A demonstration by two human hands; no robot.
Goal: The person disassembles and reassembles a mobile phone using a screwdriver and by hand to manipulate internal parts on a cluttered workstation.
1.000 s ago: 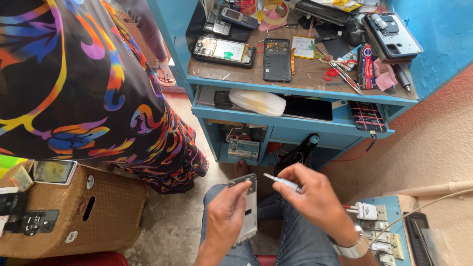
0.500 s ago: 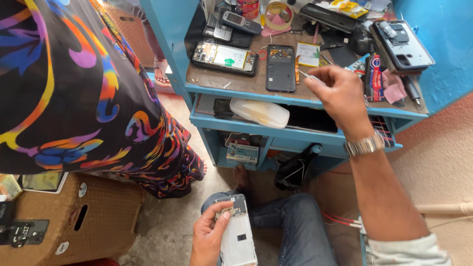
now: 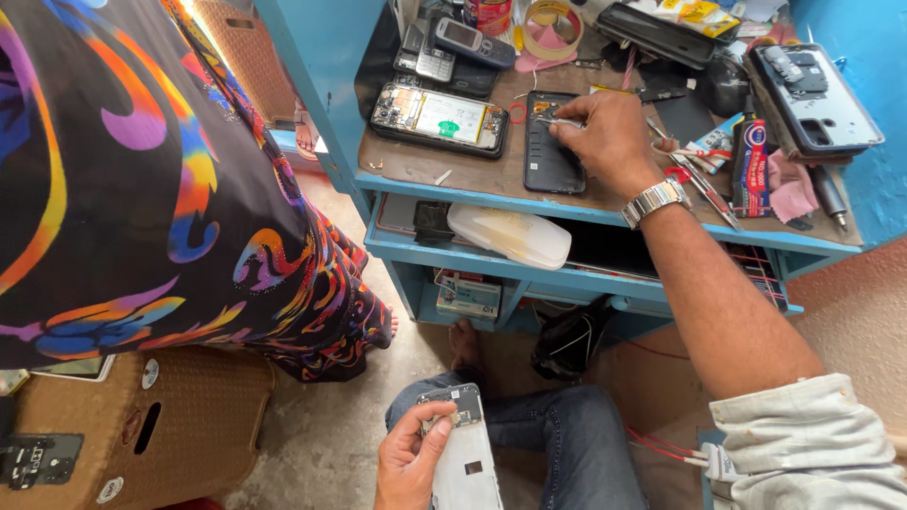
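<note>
Black phone back (image 3: 553,151) under newly lowered right hand (image 3: 605,137)

white phone (image 3: 470,465) cut off below, tool tip hidden

An opened white phone (image 3: 468,453) stands tilted in the left-hand fingers (image 3: 416,444). A dark phone back (image 3: 551,142) lies flat under the right-hand fingertips (image 3: 567,127).

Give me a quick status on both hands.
Left hand grips opened white phone. Right hand on dark phone panel, holding a thin tool. Nothing blocking.
</note>
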